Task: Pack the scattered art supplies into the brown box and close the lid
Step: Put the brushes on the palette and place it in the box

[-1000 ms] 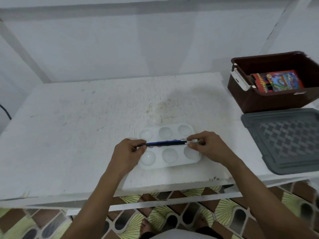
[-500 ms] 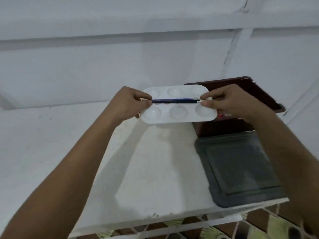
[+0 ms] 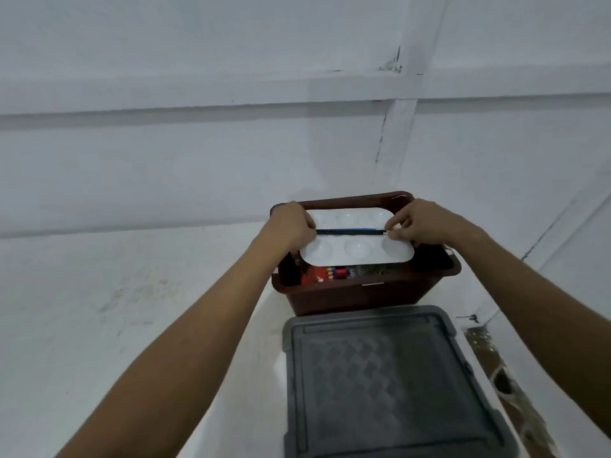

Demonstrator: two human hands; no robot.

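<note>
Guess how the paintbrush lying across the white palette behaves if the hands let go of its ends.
Likely rolls: the paintbrush looks thin and round, lying across the smooth palette, pinned only by the left hand and right hand. Probably light and stiff, since it spans straight without sagging.

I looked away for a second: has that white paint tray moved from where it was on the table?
Yes. The white palette, held by both hands with the brush on top, has left the table and now hovers over the open brown box, behind the grey lid.

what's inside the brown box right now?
In the brown box a red crayon pack shows at the near edge. The white palette, held above by both hands, covers the rest.
</note>
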